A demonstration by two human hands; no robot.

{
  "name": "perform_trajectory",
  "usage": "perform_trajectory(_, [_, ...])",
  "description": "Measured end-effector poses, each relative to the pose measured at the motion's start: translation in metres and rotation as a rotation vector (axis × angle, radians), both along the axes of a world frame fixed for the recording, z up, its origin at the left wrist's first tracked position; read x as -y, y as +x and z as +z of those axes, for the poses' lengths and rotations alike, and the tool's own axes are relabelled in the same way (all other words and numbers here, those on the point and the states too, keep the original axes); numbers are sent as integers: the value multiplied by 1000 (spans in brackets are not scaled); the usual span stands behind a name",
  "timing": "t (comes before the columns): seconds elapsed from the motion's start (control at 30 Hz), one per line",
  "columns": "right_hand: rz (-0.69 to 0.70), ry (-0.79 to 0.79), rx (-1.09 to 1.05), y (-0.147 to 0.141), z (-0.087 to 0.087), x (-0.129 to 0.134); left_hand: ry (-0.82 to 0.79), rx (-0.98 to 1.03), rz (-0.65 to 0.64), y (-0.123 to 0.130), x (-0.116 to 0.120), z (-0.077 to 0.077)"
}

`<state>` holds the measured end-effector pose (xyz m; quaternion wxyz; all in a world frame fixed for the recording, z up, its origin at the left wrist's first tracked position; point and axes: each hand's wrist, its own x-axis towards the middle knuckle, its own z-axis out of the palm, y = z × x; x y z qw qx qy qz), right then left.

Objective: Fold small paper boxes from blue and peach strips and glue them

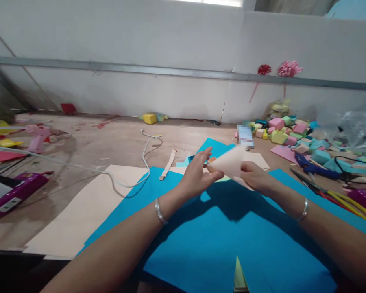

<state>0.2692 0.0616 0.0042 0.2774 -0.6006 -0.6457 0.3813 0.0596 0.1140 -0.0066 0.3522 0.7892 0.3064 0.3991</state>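
Note:
A cream sheet of paper (228,165), bent into a cone-like shape, is held up over large blue sheets (232,244). My right hand (256,176) has its fingers closed on the paper's right edge. At the paper's pointed left end is my left hand (198,173), thumb and fingers apart around the tip; whether they touch it I cannot tell. Behind the hands lie smaller paper pieces, partly hidden. A folded cream paper strip (168,165) rests left of my left hand. At the near edge a pointed pale green piece (239,274) sticks up.
Cream sheets (88,211) lie left, crossed by a white cable (146,158). A pink glue gun (38,136) and a purple device (18,195) sit far left. On the right are yellow-handled scissors (338,195), a blue glue gun (315,167) and a pile of small paper boxes (299,130).

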Motion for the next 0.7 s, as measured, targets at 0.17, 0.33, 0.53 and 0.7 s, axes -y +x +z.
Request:
perform_trajectory(0.17, [223,-61,107,3,4,1,-88,17,237,-1,0,9])
perform_trajectory(0.33, [491,-183,196,7,15,3,-219,81,327,-9,-14,15])
perform_trajectory(0.53, [551,-208,247,15,17,-1,94,-168,336,-15,-27,8])
perform_trajectory(0.7, [584,-246,289,22,17,-3,606,-385,384,-17,-15,17])
